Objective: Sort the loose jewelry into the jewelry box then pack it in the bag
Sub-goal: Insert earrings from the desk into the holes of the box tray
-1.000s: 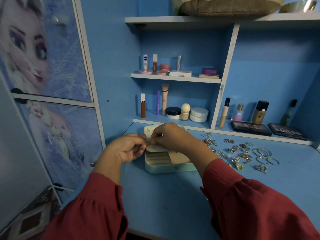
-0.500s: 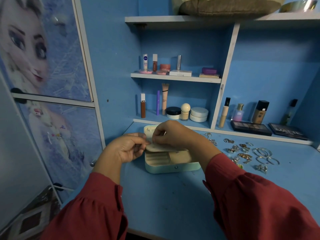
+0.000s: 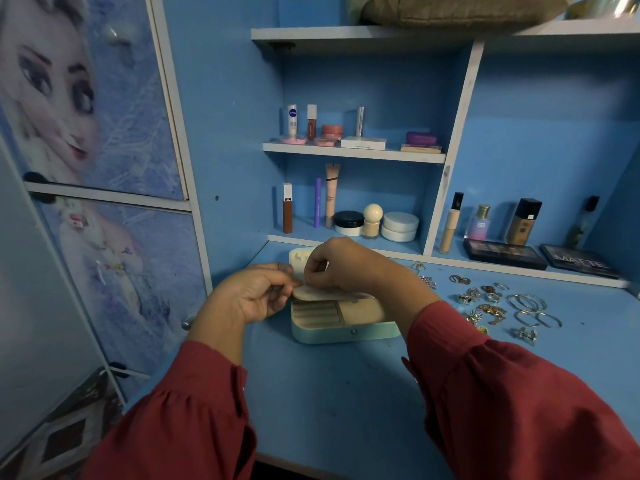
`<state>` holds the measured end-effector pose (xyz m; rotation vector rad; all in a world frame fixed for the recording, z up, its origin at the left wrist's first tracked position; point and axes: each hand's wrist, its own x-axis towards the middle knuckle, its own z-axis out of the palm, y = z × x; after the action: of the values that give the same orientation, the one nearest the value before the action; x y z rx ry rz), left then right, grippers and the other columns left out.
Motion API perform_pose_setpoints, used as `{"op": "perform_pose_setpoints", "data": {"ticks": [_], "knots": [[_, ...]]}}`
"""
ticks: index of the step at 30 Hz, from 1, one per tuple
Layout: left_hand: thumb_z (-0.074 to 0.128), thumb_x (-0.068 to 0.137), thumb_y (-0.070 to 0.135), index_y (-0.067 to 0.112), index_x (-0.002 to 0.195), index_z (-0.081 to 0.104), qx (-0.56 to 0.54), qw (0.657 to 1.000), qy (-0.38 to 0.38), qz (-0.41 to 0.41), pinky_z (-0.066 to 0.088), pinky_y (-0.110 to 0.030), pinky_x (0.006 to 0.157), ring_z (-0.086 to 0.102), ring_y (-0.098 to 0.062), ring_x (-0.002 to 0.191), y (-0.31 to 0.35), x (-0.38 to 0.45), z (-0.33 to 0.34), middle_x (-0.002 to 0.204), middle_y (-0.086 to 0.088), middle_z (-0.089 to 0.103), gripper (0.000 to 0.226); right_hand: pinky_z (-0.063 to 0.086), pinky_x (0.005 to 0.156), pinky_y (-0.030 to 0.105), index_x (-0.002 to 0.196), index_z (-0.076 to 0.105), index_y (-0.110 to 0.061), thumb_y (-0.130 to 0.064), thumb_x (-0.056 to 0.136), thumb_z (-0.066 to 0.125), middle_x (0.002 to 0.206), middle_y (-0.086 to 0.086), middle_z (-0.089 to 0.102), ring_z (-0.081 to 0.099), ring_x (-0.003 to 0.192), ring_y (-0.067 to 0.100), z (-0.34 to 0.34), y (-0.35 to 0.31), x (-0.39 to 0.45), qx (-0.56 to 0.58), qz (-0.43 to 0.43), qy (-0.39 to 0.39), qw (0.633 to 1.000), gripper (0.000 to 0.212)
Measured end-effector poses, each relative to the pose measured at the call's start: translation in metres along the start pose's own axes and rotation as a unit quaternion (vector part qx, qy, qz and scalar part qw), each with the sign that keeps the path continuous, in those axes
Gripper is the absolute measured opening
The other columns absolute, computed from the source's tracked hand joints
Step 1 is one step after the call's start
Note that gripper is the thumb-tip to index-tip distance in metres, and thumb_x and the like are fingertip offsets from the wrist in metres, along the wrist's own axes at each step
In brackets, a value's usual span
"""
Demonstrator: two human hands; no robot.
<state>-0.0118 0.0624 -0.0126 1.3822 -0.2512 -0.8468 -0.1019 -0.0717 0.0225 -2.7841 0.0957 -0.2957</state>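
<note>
A mint-green jewelry box [image 3: 346, 332] lies open on the blue desk, with ring rolls and a beige compartment showing inside. A beige inner flap [image 3: 317, 293] rests across its back part. My left hand [image 3: 254, 294] and my right hand [image 3: 341, 268] meet at the flap's left end, and the fingertips of both pinch there. Whether a small piece sits between the fingers is hidden. Loose jewelry [image 3: 486, 308] lies scattered to the right of the box: rings, brooches and silver bangles [image 3: 528, 303].
Cosmetics stand on the shelves [image 3: 353, 152] behind the box, and two dark palettes [image 3: 504, 258] lie at the back right. A tan padded thing [image 3: 450, 10] sits on the top shelf. A cupboard door [image 3: 114, 271] with a cartoon print closes off the left.
My right hand has shifted slightly left and back over the flap, and its forearm now covers some of the chains. My left hand and the box have barely moved.
</note>
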Motion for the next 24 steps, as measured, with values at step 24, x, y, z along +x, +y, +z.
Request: {"op": "perform_pose_setpoints", "data": {"ticks": [24], "knots": [[0.053,0.086,-0.008,0.016,0.075,0.052,0.007,1.0,0.006,-0.009,0.04,-0.013,0.033,0.049,-0.002,0.034,0.0002,-0.0007,-0.0008,0.047,0.002,0.054,0.027,0.049,0.084,0.03,0.093,0.069,-0.01,-0.018,0.089,0.059,0.101,0.003,0.068,0.06,0.094,0.018,-0.0036,-0.0019,0.004,0.014,0.013,-0.051,0.999,0.013]]}}
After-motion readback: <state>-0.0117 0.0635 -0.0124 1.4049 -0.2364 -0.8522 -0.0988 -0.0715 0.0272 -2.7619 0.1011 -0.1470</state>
